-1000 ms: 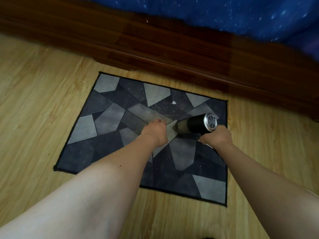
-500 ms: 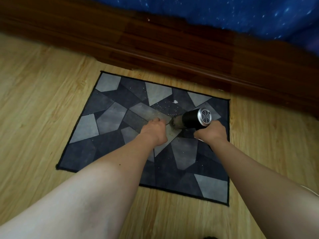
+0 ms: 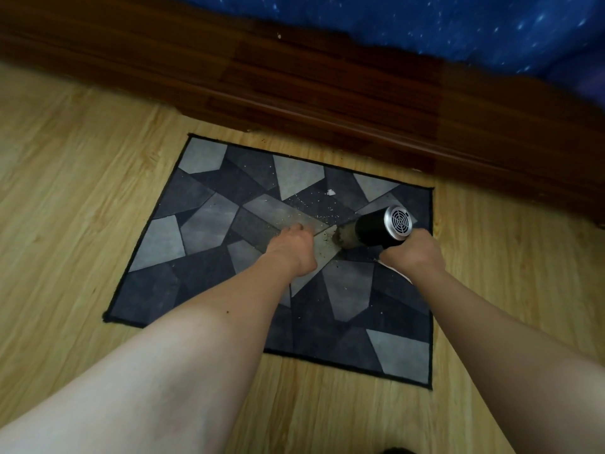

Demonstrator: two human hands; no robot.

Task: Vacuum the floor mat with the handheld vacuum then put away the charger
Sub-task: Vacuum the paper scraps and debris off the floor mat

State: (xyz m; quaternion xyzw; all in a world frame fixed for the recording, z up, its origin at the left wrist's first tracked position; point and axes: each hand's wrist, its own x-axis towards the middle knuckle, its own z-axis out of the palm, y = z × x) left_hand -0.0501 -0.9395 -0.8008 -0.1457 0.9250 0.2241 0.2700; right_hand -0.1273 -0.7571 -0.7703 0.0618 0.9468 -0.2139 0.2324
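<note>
- The handheld vacuum (image 3: 376, 229) sits low over the right half of the floor mat (image 3: 203, 267), its dusty nozzle pointing towards the centre and its silver grille towards us.
- Our right hand (image 3: 414, 253) grips it, fingers curled tight round it.
- Our left hand (image 3: 291, 250) rests on the mat just beside the nozzle; its fingers are hidden, so we cannot tell their spread.
- Crumbs (image 3: 314, 204) and a white scrap (image 3: 331, 192) lie beyond.
- Wooden floor (image 3: 65, 191) surrounds the mat, with a dark bed frame (image 3: 327, 83) behind.

One wide-angle head camera looks forward and down, close above the floor mat (image 3: 203, 263)
</note>
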